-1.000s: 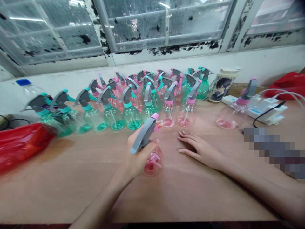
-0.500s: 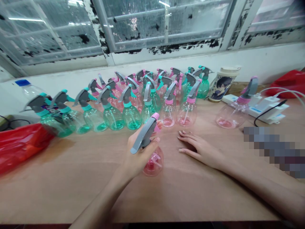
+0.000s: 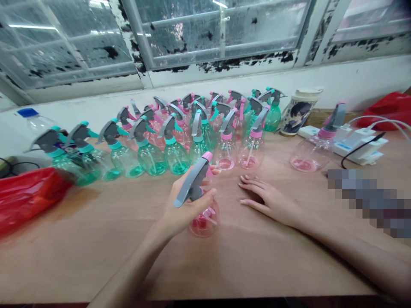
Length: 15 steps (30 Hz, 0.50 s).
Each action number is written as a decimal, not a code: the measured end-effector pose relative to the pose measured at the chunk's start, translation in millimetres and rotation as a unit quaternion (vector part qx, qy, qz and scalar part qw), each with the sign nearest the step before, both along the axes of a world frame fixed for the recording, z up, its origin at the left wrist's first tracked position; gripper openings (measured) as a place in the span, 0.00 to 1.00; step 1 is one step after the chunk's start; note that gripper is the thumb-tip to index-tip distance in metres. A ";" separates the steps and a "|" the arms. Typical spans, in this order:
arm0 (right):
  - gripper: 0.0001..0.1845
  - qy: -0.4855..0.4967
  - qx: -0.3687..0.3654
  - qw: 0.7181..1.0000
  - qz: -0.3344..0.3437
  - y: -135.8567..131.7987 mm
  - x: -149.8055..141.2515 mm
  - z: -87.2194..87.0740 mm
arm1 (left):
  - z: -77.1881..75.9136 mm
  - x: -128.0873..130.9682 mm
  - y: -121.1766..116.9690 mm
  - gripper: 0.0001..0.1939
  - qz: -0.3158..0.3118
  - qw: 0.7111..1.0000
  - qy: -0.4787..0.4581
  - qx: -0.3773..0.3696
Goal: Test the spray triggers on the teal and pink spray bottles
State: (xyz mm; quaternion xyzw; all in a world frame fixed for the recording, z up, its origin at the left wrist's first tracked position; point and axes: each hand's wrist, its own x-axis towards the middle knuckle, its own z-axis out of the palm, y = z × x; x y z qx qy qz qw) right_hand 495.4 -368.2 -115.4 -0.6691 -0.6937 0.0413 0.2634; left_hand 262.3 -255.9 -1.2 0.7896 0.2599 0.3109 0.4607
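My left hand (image 3: 184,203) is wrapped round the neck of a pink spray bottle (image 3: 207,224) with a grey and pink trigger head. This bottle stands on the wooden table (image 3: 257,261), its collar partly hidden by my fingers. To its right, my right hand (image 3: 268,196) lies flat on the table, fingers stretched and slightly apart, holding nothing. Behind both hands is a row of spray bottles: green ones such as the green spray bottle (image 3: 178,158) on the left and middle, and pink ones such as the pink spray bottle (image 3: 252,154) on the right.
More spray bottles crowd toward the wall. One pink spray bottle (image 3: 310,156) stands apart at right, beside a white power strip (image 3: 361,149) with cables. A patterned cup (image 3: 300,113) is at the back. A red plastic bag (image 3: 32,194) lies at left, near a blue-capped bottle (image 3: 37,119).
My left thumb and fingers have shifted slightly on the neck of the pink bottle. The bottle stays in about the same place, and my right hand has not moved.
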 end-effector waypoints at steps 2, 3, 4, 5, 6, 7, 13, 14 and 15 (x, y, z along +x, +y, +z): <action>0.29 0.000 0.003 1.000 0.001 0.1 0.1 -0.2 | 1.7 -0.7 -1.1 0.19 -0.007 1.000 -0.004 0.000; 0.29 -0.001 0.003 1.000 0.002 0.1 0.1 -0.2 | 2.9 -1.1 -1.6 0.18 -0.010 1.000 0.000 0.000; 0.29 -0.003 0.003 1.000 0.002 0.1 0.0 -0.1 | 4.3 -1.4 -2.0 0.16 -0.014 1.000 0.006 0.001; 0.29 -0.005 0.002 1.000 0.003 0.1 -0.1 0.2 | 5.6 -1.5 -2.1 0.15 -0.018 1.000 0.012 0.002; 0.29 -0.006 0.001 1.000 0.004 0.1 -0.2 0.6 | 6.9 -1.4 -2.1 0.14 -0.021 1.000 0.015 0.003; 0.29 -0.006 0.001 1.000 0.004 0.0 -0.4 1.0 | 8.1 -1.1 -1.8 0.12 -0.026 1.000 0.014 0.004; 0.28 0.002 0.004 1.000 0.007 -0.2 -0.7 2.2 | 12.9 2.4 -2.5 0.05 -0.043 0.999 -0.028 -0.016; 0.28 0.002 0.004 1.000 0.008 -0.3 -0.7 2.2 | 13.9 2.8 -3.6 0.05 -0.034 0.999 -0.032 -0.023; 0.28 0.002 0.002 1.000 0.008 -0.3 -0.7 2.1 | 14.8 3.0 -4.8 0.04 -0.026 0.999 -0.032 -0.028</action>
